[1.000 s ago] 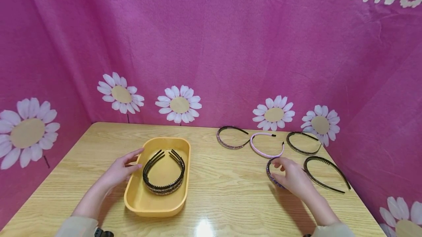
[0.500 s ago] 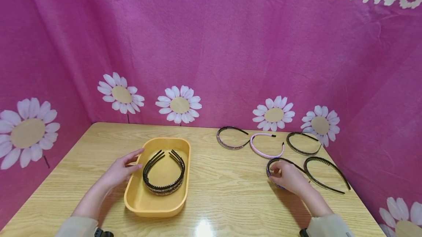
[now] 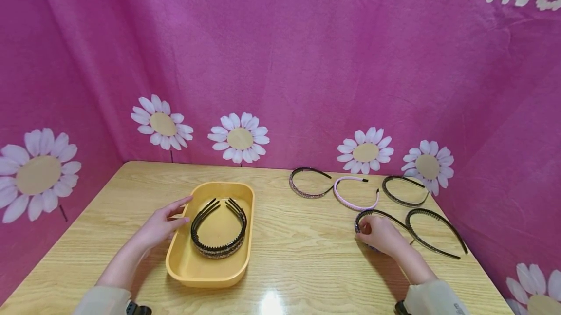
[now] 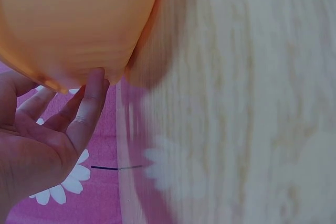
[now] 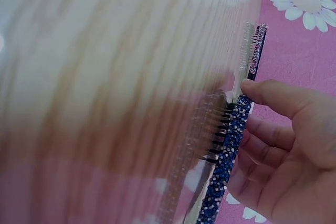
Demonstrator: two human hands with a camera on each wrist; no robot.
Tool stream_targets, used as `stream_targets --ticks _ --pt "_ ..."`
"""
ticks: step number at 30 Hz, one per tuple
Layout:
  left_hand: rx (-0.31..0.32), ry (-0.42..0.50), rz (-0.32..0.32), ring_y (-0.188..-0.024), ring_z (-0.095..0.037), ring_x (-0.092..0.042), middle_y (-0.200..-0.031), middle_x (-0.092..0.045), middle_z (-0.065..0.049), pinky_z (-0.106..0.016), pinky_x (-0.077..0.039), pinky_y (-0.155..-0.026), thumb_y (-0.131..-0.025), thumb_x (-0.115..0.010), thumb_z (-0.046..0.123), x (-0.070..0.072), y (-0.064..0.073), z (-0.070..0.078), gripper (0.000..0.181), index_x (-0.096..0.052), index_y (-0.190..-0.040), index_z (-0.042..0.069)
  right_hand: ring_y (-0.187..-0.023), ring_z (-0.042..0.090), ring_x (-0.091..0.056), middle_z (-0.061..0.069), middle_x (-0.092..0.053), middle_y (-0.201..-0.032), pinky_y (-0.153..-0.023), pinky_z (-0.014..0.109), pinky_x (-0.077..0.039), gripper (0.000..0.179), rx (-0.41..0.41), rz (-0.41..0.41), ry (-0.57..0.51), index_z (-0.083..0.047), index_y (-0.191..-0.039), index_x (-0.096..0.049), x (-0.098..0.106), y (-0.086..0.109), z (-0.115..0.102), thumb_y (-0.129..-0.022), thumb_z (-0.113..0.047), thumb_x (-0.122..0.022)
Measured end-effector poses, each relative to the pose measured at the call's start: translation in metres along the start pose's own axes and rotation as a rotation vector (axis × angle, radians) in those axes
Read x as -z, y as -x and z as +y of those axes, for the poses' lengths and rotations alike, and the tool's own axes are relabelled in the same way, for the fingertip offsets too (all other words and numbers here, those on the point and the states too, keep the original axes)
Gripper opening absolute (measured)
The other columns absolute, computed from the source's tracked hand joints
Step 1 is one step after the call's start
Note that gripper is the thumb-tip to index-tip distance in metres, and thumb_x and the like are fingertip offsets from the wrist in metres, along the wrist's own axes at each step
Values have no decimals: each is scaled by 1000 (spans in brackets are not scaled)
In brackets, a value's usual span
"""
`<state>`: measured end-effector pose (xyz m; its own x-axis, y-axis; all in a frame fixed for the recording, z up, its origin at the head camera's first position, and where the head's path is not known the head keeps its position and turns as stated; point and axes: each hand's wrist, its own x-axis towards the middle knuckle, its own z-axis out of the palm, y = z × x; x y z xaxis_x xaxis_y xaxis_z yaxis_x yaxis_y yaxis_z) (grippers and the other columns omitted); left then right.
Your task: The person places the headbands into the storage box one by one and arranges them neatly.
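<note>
My left hand (image 3: 159,227) holds the left rim of a yellow plastic tray (image 3: 208,280), thumb over the edge. In the left wrist view some fingers (image 4: 93,95) touch the tray's outer wall. Several black toothed headbands (image 3: 218,251) with glittery outer sides lie nested inside the tray. At the right, my right hand (image 3: 383,234) pinches a toothed headband (image 5: 223,156) covered in blue and silver glitter, thumb on its upper edge and fingers behind. That headband is low at the tabletop; the hand partly hides it in the head view.
Behind the right hand lie a glittery headband (image 3: 307,194), a pink headband (image 3: 350,205) and a dark headband (image 3: 403,203). A black toothed headband (image 3: 434,251) lies right of the hand. The wooden table (image 3: 298,256) meets a pink flowered cloth (image 3: 280,86).
My right hand has lowered slightly and its thumb and fingers have closed on the blue glitter headband. The left hand and the tray have stayed in place.
</note>
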<state>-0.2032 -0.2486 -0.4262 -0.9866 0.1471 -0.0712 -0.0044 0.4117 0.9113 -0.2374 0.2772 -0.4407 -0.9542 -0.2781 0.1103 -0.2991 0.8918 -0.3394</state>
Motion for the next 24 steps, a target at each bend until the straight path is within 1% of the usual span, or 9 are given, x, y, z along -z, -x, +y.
stream_targets --ticks 7,14,19,24 --pt "-3 0 -2 -116 -40 -48 -139 -31 -38 -32 -54 -73 -94 -55 11 0 0 0 59 -31 -147 6 -65 11 -53 -1 -61 -68 -59 29 -45 18 4 -9 -1 -5 -79 -64 1 -1 -1 -72 -13 -77" --pt "-11 -7 -4 -116 -41 -48 -137 -33 -38 -32 -54 -73 -94 -55 11 0 0 1 59 -31 -147 5 -62 9 -51 -3 -59 -65 -57 27 -44 14 12 7 12 -5 -79 -65 4 1 -4 -71 -12 -74" --pt "-7 1 -5 -114 -40 -50 -137 -33 -38 -33 -55 -72 -94 -55 10 -1 0 1 59 -30 -147 4 -59 8 -49 -5 -57 -63 -54 25 -42 13 11 23 11 -7 -81 -66 10 5 -9 -71 -11 -73" --pt "3 10 -5 -113 -37 -50 -138 -32 -38 -32 -55 -69 -94 -54 10 0 0 1 59 -30 -147 5 -59 9 -48 -5 -55 -63 -52 25 -41 14 7 -1 7 -9 -82 -64 18 8 -18 -72 -13 -73"
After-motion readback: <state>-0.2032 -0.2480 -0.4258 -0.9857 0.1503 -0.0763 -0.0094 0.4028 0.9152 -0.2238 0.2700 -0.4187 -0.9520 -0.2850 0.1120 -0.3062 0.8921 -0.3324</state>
